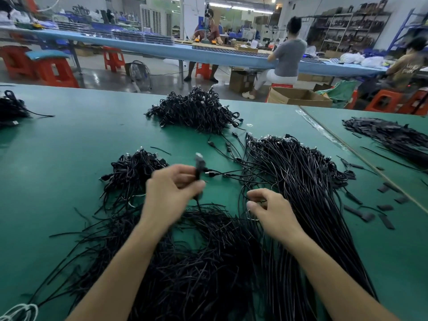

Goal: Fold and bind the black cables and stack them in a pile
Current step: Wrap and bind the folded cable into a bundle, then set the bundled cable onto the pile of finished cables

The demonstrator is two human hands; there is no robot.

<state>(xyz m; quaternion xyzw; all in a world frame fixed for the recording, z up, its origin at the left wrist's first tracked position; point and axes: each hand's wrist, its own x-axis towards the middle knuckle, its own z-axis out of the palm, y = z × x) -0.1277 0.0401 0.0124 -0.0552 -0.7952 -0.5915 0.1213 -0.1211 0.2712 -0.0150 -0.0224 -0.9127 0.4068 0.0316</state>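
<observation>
Green counter (69,147) bearing black cables; unbound sheaf (301,181) at right, its strands running away from the person; tangled heap (196,262) beneath both forearms; large pile (196,112) at far middle; smaller pile (132,167) just left of and beyond the left hand (171,188). Left hand, fingers curled, grips one cable (198,166) near its plug; plug uppermost, axis roughly upright, blurred. Right hand (271,209), lower and to the right, pinches a thin strand between thumb and forefinger; whether it is the same cable cannot be told. Judged: the fold closes between the hands; the left hand is nearer the smaller pile.
</observation>
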